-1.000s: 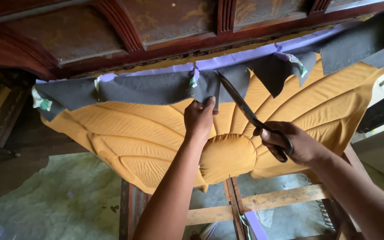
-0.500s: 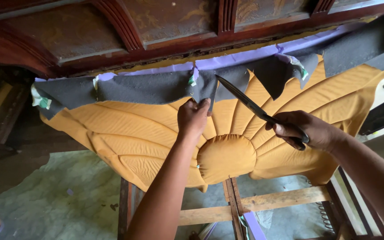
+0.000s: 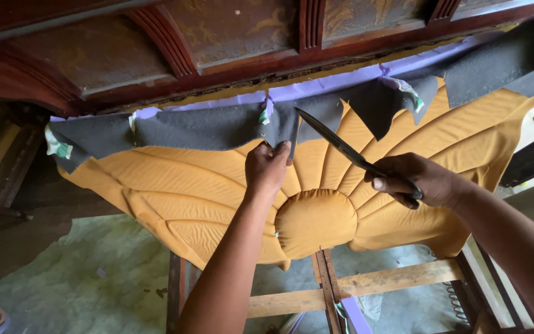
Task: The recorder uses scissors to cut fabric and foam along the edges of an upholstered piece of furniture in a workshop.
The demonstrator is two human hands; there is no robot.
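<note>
upholstered panel (image 3: 205,198): mustard-orange fabric under my hands, stitched in a sunburst of rays around a plain round centre
felt strip (image 3: 205,127): dark grey, along the top edge
lining (image 3: 335,86): pale lilac, showing above the grey
scissors (image 3: 341,145): dark metal blades
carved frame (image 3: 230,43): deep red-brown wood, faded gold motifs

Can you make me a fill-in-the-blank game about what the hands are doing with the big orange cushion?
1. The right hand holds a pair of ____.
2. The left hand pinches the edge of the ____ fabric strip.
3. The cushion has a round bump in the middle and is coloured ____.
4. Below the cushion runs a bare ____ frame.

Missing words: scissors, grey, orange, wooden
</note>
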